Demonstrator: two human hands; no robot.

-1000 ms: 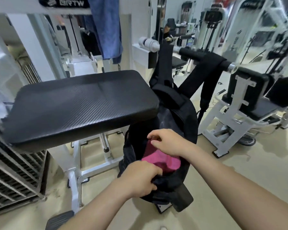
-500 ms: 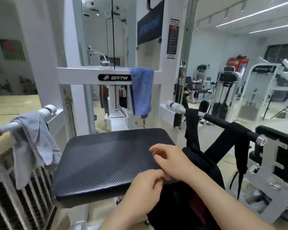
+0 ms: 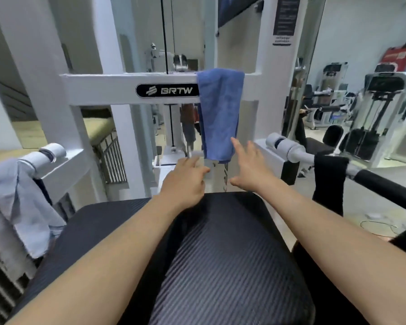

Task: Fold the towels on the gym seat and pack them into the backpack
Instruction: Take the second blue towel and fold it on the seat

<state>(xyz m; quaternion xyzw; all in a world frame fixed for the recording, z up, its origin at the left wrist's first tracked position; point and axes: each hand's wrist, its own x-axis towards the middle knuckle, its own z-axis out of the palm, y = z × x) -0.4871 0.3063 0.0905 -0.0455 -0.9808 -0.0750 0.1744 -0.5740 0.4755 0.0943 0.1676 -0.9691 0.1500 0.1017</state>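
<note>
Fingers of the right hand are spread and released at the hem of the blue towel, which hangs over the far crossbar. The left hand, loosely curled and empty, hovers just lower left. There are two towels: that one and a grey towel on the left handle. The backpack strap hangs at the right, the pack's inside hidden.

Person's arms: left hand and right hand, wrists and forearms bare to the lower frame edge; fingernails appear short, though motion blur obscures them.
</note>
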